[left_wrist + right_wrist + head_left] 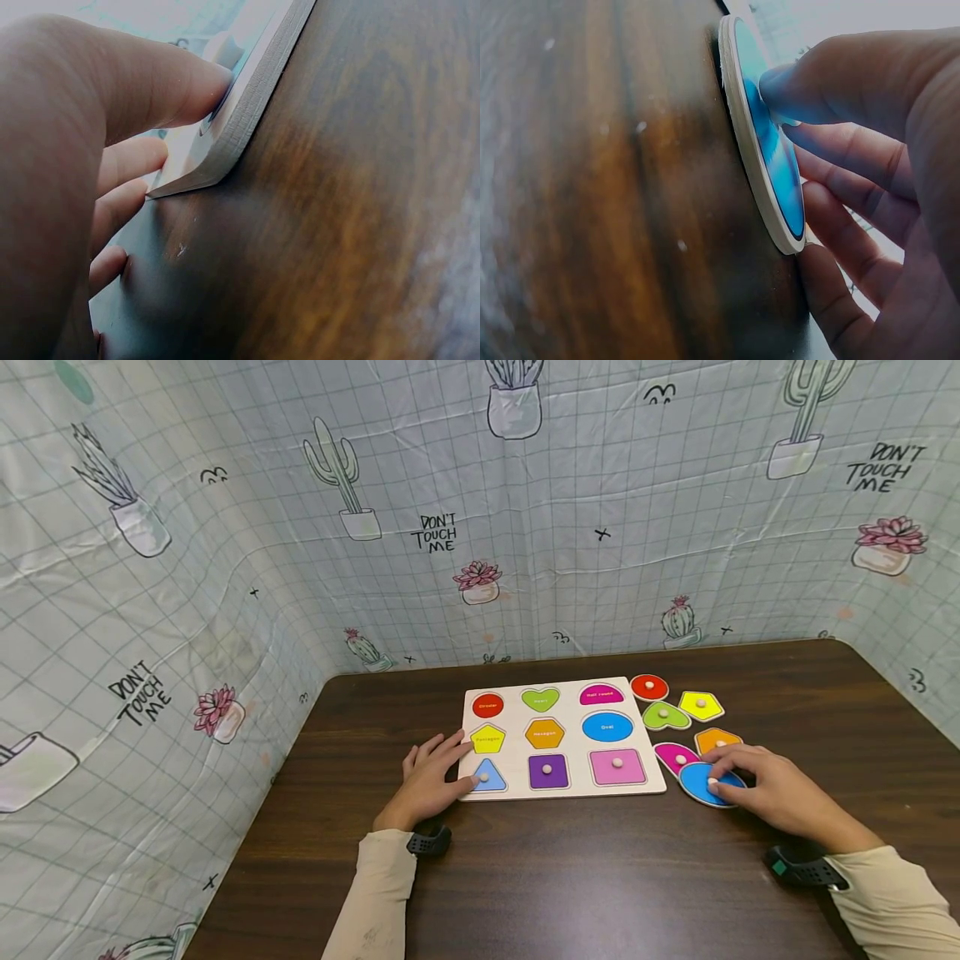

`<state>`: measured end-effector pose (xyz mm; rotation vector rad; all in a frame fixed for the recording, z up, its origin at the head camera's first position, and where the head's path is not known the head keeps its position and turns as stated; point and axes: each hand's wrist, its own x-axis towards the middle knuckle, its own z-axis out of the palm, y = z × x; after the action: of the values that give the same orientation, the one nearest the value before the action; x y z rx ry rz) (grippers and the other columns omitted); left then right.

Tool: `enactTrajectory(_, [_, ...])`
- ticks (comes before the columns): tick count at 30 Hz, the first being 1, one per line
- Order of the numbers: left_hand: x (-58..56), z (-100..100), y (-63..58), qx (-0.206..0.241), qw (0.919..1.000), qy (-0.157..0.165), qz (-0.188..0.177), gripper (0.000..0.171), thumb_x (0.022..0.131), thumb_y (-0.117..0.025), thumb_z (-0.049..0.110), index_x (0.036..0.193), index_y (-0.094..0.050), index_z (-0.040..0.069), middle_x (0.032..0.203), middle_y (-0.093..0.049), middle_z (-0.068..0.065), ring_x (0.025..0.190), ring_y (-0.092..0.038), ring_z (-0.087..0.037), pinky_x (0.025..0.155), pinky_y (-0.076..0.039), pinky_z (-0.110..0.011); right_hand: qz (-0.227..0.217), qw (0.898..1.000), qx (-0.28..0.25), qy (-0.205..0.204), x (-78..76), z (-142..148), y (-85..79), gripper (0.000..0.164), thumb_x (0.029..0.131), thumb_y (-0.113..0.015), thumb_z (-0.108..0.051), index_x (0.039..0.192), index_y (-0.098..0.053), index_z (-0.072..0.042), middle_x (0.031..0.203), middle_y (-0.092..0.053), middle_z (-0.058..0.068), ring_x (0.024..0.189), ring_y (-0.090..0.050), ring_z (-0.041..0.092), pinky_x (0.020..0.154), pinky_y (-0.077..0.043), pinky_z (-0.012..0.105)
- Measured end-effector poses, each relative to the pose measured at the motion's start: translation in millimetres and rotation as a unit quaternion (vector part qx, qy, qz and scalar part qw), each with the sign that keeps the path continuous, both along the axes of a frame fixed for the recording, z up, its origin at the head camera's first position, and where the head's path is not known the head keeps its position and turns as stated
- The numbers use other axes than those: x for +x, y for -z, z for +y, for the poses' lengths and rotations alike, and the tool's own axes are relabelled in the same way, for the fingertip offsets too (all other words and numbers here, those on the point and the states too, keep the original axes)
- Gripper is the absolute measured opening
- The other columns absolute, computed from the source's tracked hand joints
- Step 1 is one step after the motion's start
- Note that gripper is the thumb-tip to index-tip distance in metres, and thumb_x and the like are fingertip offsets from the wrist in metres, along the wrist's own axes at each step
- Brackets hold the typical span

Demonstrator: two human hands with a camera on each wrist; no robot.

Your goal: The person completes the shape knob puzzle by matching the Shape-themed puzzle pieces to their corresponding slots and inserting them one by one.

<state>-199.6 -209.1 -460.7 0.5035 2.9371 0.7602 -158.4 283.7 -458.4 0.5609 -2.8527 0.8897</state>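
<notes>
My right hand point(787, 797) pinches the white knob of a blue oval puzzle piece point(694, 785) between thumb and index finger, at the board's right. The right wrist view shows the oval piece point(781, 184) edge-on, low over the table. A pale wooden shape puzzle board point(513, 727) lies in the middle. At its lower left corner rests my left hand point(431, 781), thumb on the board by the blue triangle piece point(491, 783), fingers extended along the left edge. A purple square piece point(558, 778) and a pink rectangle piece point(633, 772) also sit in the board.
Loose knobbed pieces lie right of the board: a red circle point(641, 693), green heart point(675, 720), yellow pentagon point(708, 713), orange hexagon point(708, 737) and magenta half round point(670, 755). The dark wooden table point(562, 877) meets a printed cloth point(420, 602) behind and at the sides.
</notes>
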Motion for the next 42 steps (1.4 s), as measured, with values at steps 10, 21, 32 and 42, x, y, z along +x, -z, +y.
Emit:
enactTrajectory(10, [0.6,0.4,0.1,0.007,1.0,-0.001,-0.001,0.062,0.092,-0.062,0.038,0.15,-0.05,0.02,0.162,-0.031,0.003,0.15,-0.018,-0.03,0.116,-0.001,-0.059,-0.007,1.0,-0.006,0.01,0.7,1.3,0.1,0.008,0.089,-0.077,-0.023,0.088,-0.07,-0.027,0.118,-0.069,0.005,0.118,-0.054,0.036,0.088,-0.038,0.029])
enactTrajectory(21, [0.3,-0.1,0.4,0.012,0.9999,0.002,0.002,0.062,0.092,-0.063,0.037,0.15,-0.05,0.019,0.162,-0.032,0.002,0.149,-0.018,-0.03,0.115,-0.002,-0.06,-0.022,1.0,-0.015,0.013,1.9,3.7,-0.8,0.005,0.091,-0.076,-0.026,0.091,-0.07,-0.027,0.12,-0.069,0.004,0.116,-0.054,0.033,0.087,-0.039,0.017])
enactTrajectory(32, [1.3,-0.5,0.5,0.013,0.9999,0.002,0.003,0.062,0.092,-0.063,0.037,0.149,-0.051,0.018,0.162,-0.032,0.002,0.149,-0.018,-0.03,0.115,-0.002,-0.06,-0.006,0.999,-0.028,0.028,3.0,1.4,-1.1,0.005,0.09,-0.077,-0.027,0.093,-0.073,-0.028,0.117,-0.07,0.004,0.108,-0.056,0.024,0.082,-0.04,0.012])
enactTrajectory(42, [1.3,-1.0,-1.8,0.008,1.0,0.003,-0.001,0.063,0.092,-0.063,0.04,0.15,-0.05,0.019,0.162,-0.031,0.002,0.149,-0.018,-0.031,0.116,-0.001,-0.06,0.024,0.999,-0.034,0.035,1.0,-6.0,-3.8,0.007,0.09,-0.076,-0.024,0.096,-0.075,-0.021,0.115,-0.07,0.006,0.102,-0.057,0.025,0.077,-0.042,0.016])
